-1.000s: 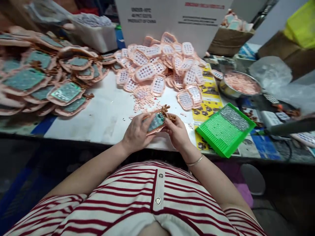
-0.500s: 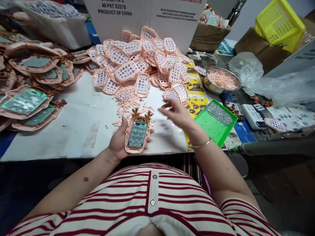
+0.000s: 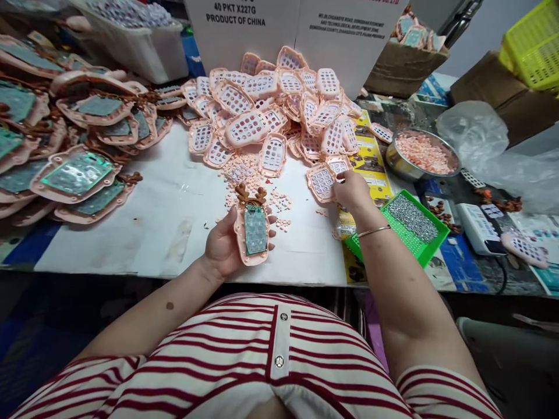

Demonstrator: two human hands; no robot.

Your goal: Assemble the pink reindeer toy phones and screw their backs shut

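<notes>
One big white surface lies in front of us, with a heap of pink covers at the back and a green tray on the right. Our right hand is right by two loose covers, which lie to its left, so it is much nearer to them than our left hand is. The right fingers are bent and seem to touch the covers' edge, but we cannot tell if they pinch it. Our left hand is cupped around a pink shell, thumb on one side and fingertips on the other. The shell is left of the loose covers, its long way pointing away from us, with little brown antlers at the far end.
</notes>
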